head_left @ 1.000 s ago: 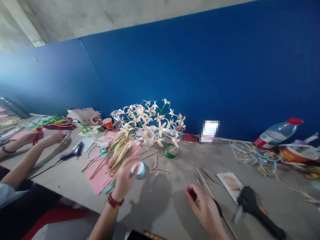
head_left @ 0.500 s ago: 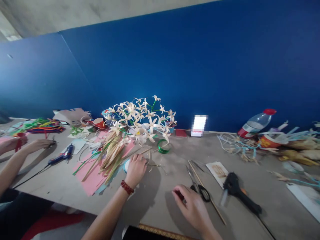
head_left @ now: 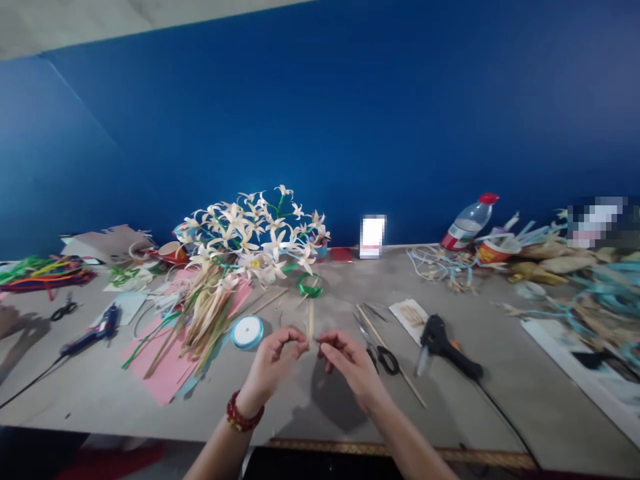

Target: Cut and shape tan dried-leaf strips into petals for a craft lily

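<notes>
Left hand [head_left: 273, 360] pinched on pale strip [head_left: 311, 320], right hand [head_left: 354, 367] curled, its fingers' hold unclear

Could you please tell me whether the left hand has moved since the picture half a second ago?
Yes, the left hand has moved rightward, judged against the bottle, and is now closer to it.

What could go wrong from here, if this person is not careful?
The thin pale strip between the left hand and the right hand looks delicate and might bend or slip. The scissors lie close beside the right hand, so it could knock them. The blue-rimmed spool near the left hand might get bumped.
</notes>
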{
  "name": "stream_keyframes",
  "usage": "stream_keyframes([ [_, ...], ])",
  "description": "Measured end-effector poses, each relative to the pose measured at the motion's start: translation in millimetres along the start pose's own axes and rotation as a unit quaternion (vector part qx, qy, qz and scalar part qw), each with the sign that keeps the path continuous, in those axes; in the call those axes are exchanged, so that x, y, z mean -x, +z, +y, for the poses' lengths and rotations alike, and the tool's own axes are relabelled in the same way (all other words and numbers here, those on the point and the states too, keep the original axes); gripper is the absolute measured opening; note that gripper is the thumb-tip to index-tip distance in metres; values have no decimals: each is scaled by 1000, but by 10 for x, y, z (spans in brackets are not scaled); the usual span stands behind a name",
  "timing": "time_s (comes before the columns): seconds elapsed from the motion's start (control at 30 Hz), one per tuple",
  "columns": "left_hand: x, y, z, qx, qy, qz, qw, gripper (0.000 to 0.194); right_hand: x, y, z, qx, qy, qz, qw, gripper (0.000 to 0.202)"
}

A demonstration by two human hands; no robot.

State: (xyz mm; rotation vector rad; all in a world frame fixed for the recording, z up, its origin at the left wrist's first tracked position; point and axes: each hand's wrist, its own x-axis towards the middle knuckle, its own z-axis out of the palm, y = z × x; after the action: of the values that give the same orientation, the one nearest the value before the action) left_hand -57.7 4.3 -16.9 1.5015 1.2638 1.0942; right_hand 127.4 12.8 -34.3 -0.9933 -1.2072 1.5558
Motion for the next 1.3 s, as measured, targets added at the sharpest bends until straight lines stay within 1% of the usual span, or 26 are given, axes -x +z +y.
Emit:
stream_keyframes([
  [0.07, 41, 73, 16, 17, 21, -36, 999, 18, -18, 54, -72, -57, 8, -5, 998, 31],
  [0.13, 59, 117, -5, 17, 22, -53, 998, 19, -26, 75, -105, -86, 11, 0, 996, 29],
  [0.23, 60, 155, -60, 26, -17, -58, 998, 22, -60, 61, -75, -95, 17, 27, 995, 30],
  [0.3, 50, 161, -93, 11, -39, -58, 998, 23, -104, 27, -39, -94, 22, 46, 994, 32],
  [0.4, 14, 118, -135, -80, -29, -59, 995, 20, -174, -71, -44, -101, 15, 73, 992, 34],
  [0.47, -26, 62, -165, -159, -2, -38, 987, 16, -209, -165, -103, -112, 2, 99, 989, 34],
  [0.53, -70, 20, -193, -235, 34, -1, 971, 14, -228, -259, -181, -121, -11, 123, 985, 33],
  [0.57, -90, 18, -204, -267, 54, 10, 962, 13, -232, -295, -217, -123, -16, 130, 984, 32],
  [0.6, -105, 32, -212, -291, 74, 9, 954, 11, -233, -322, -246, -123, -19, 132, 983, 32],
  [0.67, -122, 114, -223, -319, 106, -31, 941, 12, -228, -343, -279, -121, -22, 128, 984, 32],
  [0.73, -129, 242, -230, -336, 127, -78, 930, 22, -218, -338, -284, -118, -23, 120, 985, 34],
  [0.83, -173, 431, -234, -368, 151, -110, 911, 32, -199, -339, -278, -116, -27, 120, 986, 35],
  [0.9, -252, 517, -236, -407, 159, -116, 892, 30, -183, -360, -286, -113, -29, 125, 985, 33],
  [0.97, -358, 575, -246, -451, 151, -114, 872, 29, -167, -385, -300, -109, -33, 128, 985, 31],
  [1.0, -410, 598, -256, -464, 144, -108, 867, 28, -159, -396, -308, -106, -34, 129, 985, 31],
  [1.03, -455, 619, -268, -473, 138, -102, 864, 25, -151, -407, -314, -101, -37, 129, 986, 31],
  [1.13, -527, 661, -313, -486, 134, -93, 859, 7, -124, -471, -348, -85, -49, 134, 986, 31],
  [1.17, -533, 658, -328, -489, 136, -92, 856, 5, -109, -514, -376, -84, -54, 142, 985, 30],
  [1.23, -534, 603, -357, -497, 140, -88, 852, 9, -54, -649, -479, -94, -80, 182, 975, 26],
  [1.27, -534, 548, -371, -502, 139, -81, 850, 9, -10, -737, -559, -105, -102, 215, 966, 24],
  [1.3, -539, 476, -386, -508, 135, -69, 848, 10, 46, -833, -655, -121, -139, 261, 947, 23],
])
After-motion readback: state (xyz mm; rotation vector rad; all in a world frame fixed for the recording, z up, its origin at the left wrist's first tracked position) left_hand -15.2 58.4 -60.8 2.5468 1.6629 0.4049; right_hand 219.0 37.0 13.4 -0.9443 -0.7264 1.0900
